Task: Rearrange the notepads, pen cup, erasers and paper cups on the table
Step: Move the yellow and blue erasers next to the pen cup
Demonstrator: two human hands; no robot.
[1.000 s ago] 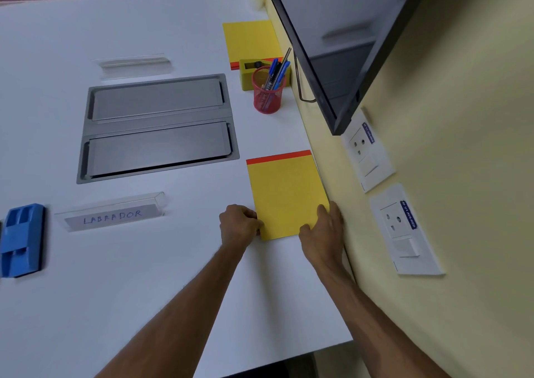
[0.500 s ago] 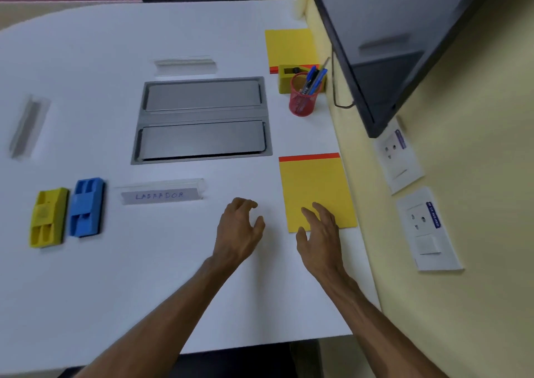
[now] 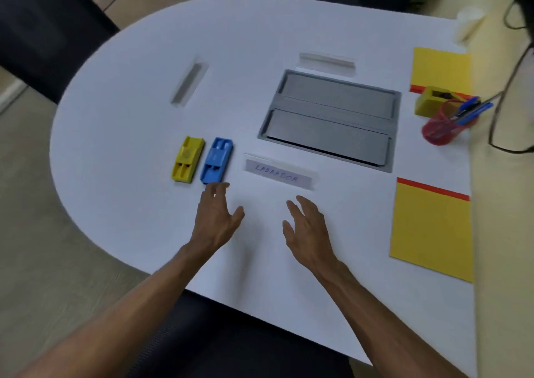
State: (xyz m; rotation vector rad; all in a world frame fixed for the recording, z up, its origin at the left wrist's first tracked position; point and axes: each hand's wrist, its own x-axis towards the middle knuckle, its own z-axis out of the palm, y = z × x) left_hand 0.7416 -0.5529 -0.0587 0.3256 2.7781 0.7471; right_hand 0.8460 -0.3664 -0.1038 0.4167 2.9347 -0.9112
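Observation:
A yellow notepad (image 3: 430,230) with a red top strip lies at the table's right edge. A second yellow notepad (image 3: 439,67) lies further back, with a yellow eraser (image 3: 429,102) at its near end. The red mesh pen cup (image 3: 442,125) holds blue pens just in front of that. A yellow eraser (image 3: 187,159) and a blue eraser (image 3: 216,161) lie side by side at the left. White paper cups (image 3: 469,22) stand at the far right corner. My left hand (image 3: 216,218) hovers open, fingertips just short of the blue eraser. My right hand (image 3: 309,230) is open and empty beside it.
A grey metal cable hatch (image 3: 332,117) is sunk into the white table (image 3: 144,89). A clear name holder reading LABRADOR (image 3: 278,175) lies in front of it, and two more clear holders lie further back. A black cable (image 3: 502,94) hangs at the right wall. A dark chair (image 3: 231,337) sits below me.
Both hands let go of the near notepad and moved left across the table towards the erasers. The view swung left with them.

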